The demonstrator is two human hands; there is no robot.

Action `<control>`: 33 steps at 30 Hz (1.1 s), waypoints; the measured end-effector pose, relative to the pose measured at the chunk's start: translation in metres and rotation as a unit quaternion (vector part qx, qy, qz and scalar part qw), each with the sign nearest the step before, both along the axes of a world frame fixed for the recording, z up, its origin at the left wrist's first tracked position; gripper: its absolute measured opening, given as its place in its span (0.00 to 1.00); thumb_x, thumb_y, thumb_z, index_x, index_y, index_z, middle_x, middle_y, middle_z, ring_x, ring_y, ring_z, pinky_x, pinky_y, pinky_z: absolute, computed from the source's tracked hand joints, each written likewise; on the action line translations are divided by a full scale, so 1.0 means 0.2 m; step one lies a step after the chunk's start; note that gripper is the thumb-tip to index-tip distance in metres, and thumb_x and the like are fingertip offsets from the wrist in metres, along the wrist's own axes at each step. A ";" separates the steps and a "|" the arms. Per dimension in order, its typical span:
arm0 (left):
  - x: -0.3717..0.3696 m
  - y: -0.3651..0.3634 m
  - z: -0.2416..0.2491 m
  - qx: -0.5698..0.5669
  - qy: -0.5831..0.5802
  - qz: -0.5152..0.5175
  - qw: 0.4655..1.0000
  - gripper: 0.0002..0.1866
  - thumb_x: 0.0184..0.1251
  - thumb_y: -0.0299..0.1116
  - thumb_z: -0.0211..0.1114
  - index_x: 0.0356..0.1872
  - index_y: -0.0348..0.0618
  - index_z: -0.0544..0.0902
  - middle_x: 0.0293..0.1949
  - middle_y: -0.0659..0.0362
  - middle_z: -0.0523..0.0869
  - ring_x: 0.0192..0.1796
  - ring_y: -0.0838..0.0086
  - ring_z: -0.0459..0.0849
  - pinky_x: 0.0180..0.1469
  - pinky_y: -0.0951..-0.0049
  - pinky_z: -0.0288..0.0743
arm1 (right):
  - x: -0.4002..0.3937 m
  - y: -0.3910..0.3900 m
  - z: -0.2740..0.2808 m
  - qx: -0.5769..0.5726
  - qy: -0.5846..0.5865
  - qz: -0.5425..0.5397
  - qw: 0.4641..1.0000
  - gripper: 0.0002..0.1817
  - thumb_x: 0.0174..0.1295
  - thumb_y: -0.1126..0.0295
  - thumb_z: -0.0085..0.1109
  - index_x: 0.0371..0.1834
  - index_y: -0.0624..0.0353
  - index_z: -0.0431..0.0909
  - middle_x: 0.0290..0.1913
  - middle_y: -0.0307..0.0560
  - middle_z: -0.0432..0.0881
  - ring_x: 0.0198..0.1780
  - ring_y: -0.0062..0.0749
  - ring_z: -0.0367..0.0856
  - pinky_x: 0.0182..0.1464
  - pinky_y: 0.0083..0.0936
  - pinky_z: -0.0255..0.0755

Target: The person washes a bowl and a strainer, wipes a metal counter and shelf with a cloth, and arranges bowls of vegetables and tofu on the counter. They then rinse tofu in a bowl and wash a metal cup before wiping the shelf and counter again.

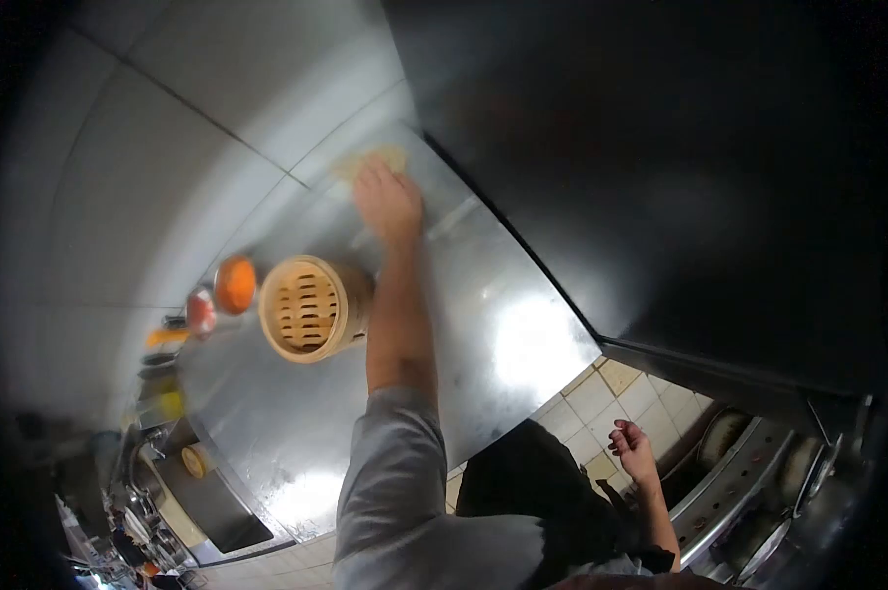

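My left hand (389, 202) reaches across the metal counter (464, 295) to its far corner by the tiled wall. It presses on a yellowish cloth (390, 157), blurred, with its fingers over the near edge. Beside my left forearm stands a round bamboo steamer (306, 309) with a slatted surface. My right hand (633, 450) hangs low on the right, over the floor, away from the counter. Its fingers are loosely bent and apart, and nothing shows in them.
An orange-filled bowl (235, 285) and a red-and-white container (201, 314) stand along the wall. At the lower left is a sink (218, 492) with a round yellowish item (196, 461). A large dark panel (660, 177) borders the counter; metal equipment (749, 492) lies lower right.
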State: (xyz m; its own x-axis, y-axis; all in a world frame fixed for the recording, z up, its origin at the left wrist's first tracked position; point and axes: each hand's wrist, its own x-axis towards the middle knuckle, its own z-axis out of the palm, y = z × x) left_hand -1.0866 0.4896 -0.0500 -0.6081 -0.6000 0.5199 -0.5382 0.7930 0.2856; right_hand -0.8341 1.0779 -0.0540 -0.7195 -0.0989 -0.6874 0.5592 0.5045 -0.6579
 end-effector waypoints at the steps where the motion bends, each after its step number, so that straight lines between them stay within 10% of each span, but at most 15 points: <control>1: -0.07 -0.03 0.00 0.020 -0.023 -0.031 0.999 0.28 0.65 0.33 0.58 0.66 0.34 0.73 0.60 0.41 0.77 0.62 0.46 0.74 0.66 0.51 0.67 | 0.01 0.01 0.01 0.014 -0.009 0.017 1.000 0.19 0.75 0.65 0.57 0.63 0.65 0.74 0.39 0.42 0.83 0.35 0.23 0.82 0.38 0.23 0.76; 8: -0.05 0.12 -0.08 0.032 -0.026 -0.214 0.976 0.29 0.64 0.35 0.58 0.69 0.44 0.74 0.64 0.45 0.77 0.64 0.47 0.75 0.68 0.51 0.67 | 0.08 0.08 -0.09 0.007 -0.055 0.031 0.998 0.19 0.75 0.66 0.57 0.62 0.66 0.74 0.37 0.42 0.83 0.36 0.25 0.83 0.38 0.23 0.76; 13: 0.38 0.54 0.03 0.122 -0.007 -0.353 0.927 0.21 0.56 0.30 0.63 0.54 0.44 0.84 0.57 0.50 0.83 0.61 0.54 0.78 0.65 0.52 0.72 | 0.00 -0.06 -0.09 -0.031 -0.019 0.097 0.995 0.18 0.75 0.66 0.58 0.61 0.65 0.75 0.39 0.42 0.84 0.36 0.24 0.83 0.39 0.23 0.76; 18: 1.06 1.10 0.03 0.173 -0.022 -0.435 0.883 0.23 0.64 0.40 0.67 0.61 0.49 0.81 0.65 0.55 0.78 0.71 0.57 0.71 0.74 0.55 0.61 | -0.01 -0.18 -0.04 -0.054 -0.003 0.147 0.988 0.17 0.75 0.65 0.57 0.62 0.62 0.75 0.38 0.40 0.84 0.35 0.22 0.82 0.37 0.21 0.76; 26: 2.47 1.05 0.16 0.120 -0.186 -0.100 0.970 0.27 0.69 0.43 0.60 0.68 0.46 0.74 0.69 0.51 0.71 0.73 0.54 0.66 0.75 0.37 0.52 | 0.22 -0.09 -0.13 -0.111 -0.002 0.200 0.974 0.18 0.75 0.62 0.58 0.60 0.61 0.76 0.38 0.40 0.83 0.33 0.22 0.81 0.36 0.21 0.76; 33: 2.56 0.98 0.06 0.149 -0.121 -0.038 0.981 0.33 0.72 0.46 0.57 0.75 0.48 0.65 0.72 0.45 0.68 0.77 0.51 0.61 0.77 0.36 0.47 | 0.64 -0.07 -0.43 -0.127 -0.068 0.290 0.946 0.17 0.76 0.61 0.56 0.60 0.61 0.77 0.38 0.41 0.84 0.34 0.23 0.82 0.36 0.22 0.77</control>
